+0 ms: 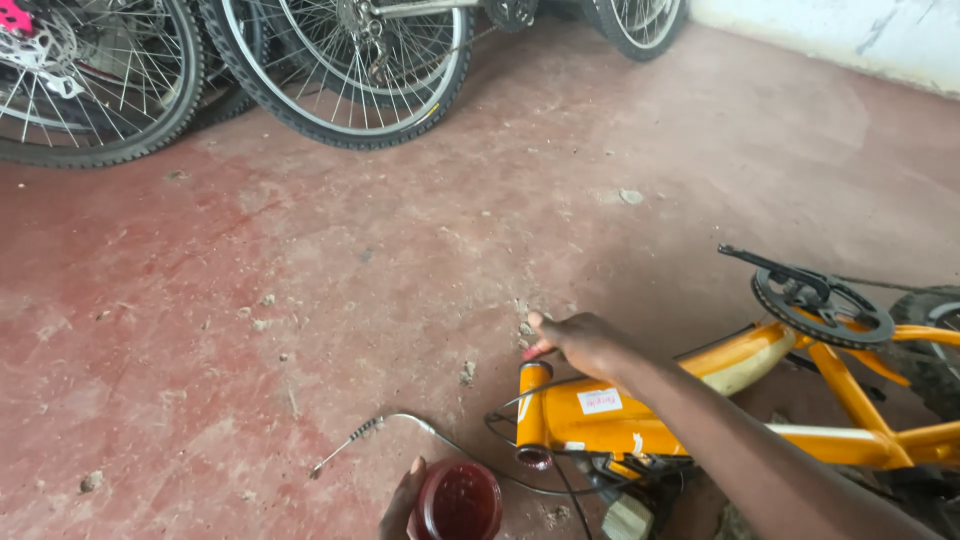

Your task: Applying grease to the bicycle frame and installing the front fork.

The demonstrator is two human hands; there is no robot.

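An orange bicycle frame (640, 415) lies on its side on the red concrete floor at lower right. My right hand (580, 340) reaches over it, fingers pinched at the top end of the frame's head tube (533, 405); a small pinkish bit shows at the fingertips, too small to identify. My left hand (402, 500) at the bottom edge grips a round dark red jar (458, 502), seen from above. A loose brake cable (390, 425) with a metal end curls on the floor beside the head tube.
The black chainring and crank arm (815, 300) stick up from the frame at right, next to a tyre (935, 330). Several bicycle wheels (350, 70) stand along the back. A whitish wall (850, 30) runs at upper right. Small stones dot the floor.
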